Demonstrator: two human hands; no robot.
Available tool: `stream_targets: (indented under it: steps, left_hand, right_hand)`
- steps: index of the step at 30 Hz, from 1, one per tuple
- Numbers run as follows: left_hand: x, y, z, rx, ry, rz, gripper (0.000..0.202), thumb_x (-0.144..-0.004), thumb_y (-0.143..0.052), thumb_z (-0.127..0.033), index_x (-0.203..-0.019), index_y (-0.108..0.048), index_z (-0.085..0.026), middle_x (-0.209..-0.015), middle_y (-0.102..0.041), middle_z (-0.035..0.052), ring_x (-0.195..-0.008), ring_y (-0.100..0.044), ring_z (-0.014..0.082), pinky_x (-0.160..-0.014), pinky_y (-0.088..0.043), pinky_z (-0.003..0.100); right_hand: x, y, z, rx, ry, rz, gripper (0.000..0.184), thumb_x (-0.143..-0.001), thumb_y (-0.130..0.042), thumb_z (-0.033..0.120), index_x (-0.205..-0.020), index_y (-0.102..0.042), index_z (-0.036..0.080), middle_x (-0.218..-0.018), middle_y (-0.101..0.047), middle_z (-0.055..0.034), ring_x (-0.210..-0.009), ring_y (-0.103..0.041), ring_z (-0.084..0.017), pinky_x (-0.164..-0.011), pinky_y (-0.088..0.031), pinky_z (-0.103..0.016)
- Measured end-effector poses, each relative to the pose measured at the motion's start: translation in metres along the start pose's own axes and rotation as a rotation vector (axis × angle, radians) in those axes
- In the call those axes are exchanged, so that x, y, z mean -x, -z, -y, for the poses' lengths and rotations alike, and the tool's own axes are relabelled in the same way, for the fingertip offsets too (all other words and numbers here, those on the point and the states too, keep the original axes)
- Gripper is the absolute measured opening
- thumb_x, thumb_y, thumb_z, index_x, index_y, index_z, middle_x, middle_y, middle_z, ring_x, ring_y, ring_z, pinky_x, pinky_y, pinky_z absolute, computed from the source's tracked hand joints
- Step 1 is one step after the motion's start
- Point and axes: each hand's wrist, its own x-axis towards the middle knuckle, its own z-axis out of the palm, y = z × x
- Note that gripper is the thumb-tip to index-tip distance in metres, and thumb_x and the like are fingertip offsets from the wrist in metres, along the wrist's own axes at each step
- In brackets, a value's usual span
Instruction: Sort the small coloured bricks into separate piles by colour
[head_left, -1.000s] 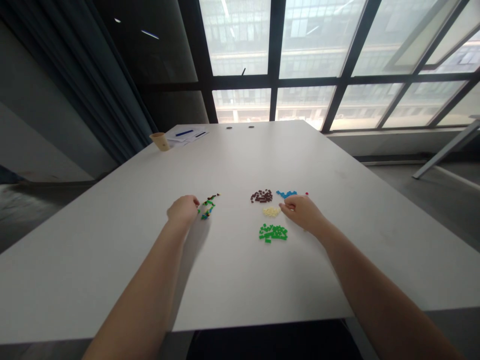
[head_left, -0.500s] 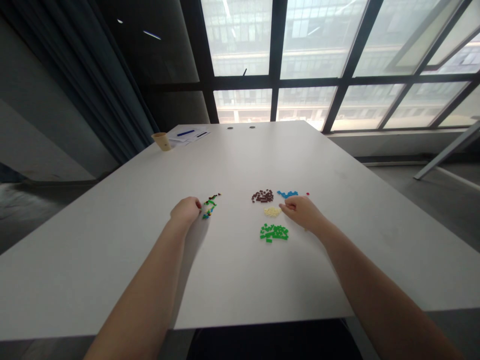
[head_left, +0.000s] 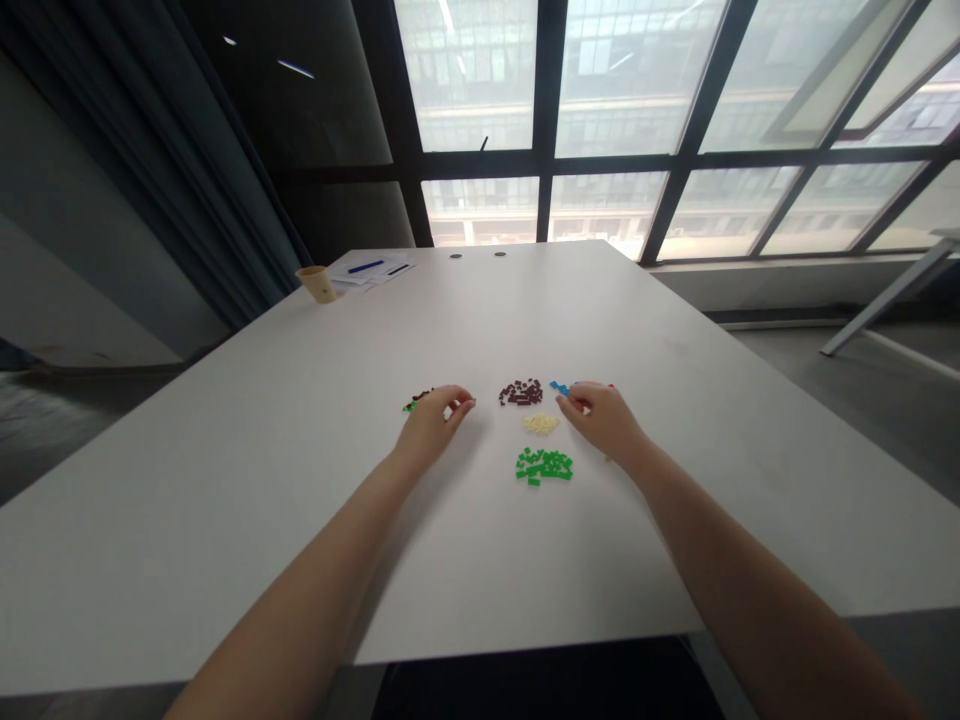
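Note:
Small bricks lie sorted by colour on the white table: a dark brown pile, a cream pile, a green pile and a blue pile. A mixed row of green and dark bricks shows at left, partly hidden by my left hand. That hand is pinched, with a tiny piece at its fingertips that I cannot name. My right hand rests curled by the blue and cream piles, fingers together in a pinch.
A paper cup and papers with a blue pen sit at the table's far left corner. Large windows stand behind the table. A dark curtain hangs at left.
My left hand has moved right, from the left end of the mixed row toward the brown pile, and now covers most of that row. My right hand has shifted slightly toward the blue pile.

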Motion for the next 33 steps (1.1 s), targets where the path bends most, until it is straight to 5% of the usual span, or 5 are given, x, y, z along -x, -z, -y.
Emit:
stream_targets:
  steps: [8,16,33]
  left_hand:
    - [0.014,-0.018,-0.027,0.137,-0.391,0.012,0.019,-0.085,-0.044,-0.03,-0.086,-0.061,-0.02,-0.083,-0.064,0.0057,-0.08,-0.057,0.0155,-0.076,-0.044,0.03]
    - [0.015,-0.02,-0.026,0.191,-0.41,0.026,0.018,-0.085,-0.045,-0.027,-0.086,-0.06,-0.02,-0.082,-0.064,0.0049,-0.079,-0.056,0.0145,-0.076,-0.043,0.029]
    - [0.016,-0.022,-0.026,0.192,-0.418,0.069,0.02,-0.085,-0.043,-0.03,-0.083,-0.06,-0.019,-0.078,-0.063,0.0041,-0.076,-0.056,0.0134,-0.074,-0.043,0.027]
  right_hand:
    - [0.007,-0.009,0.024,-0.178,0.218,0.069,0.013,-0.08,-0.047,0.023,-0.073,-0.057,0.018,-0.066,-0.051,-0.0007,-0.062,-0.045,-0.012,-0.062,-0.034,-0.023]
    - [0.012,-0.016,0.03,-0.224,0.339,0.046,0.012,-0.079,-0.052,0.023,-0.087,-0.061,0.02,-0.07,-0.054,-0.0011,-0.067,-0.048,-0.012,-0.066,-0.037,-0.024]
    - [0.014,-0.021,0.03,-0.263,0.384,0.057,0.011,-0.08,-0.053,0.024,-0.084,-0.062,0.021,-0.072,-0.057,-0.0023,-0.071,-0.052,-0.013,-0.066,-0.041,-0.026]
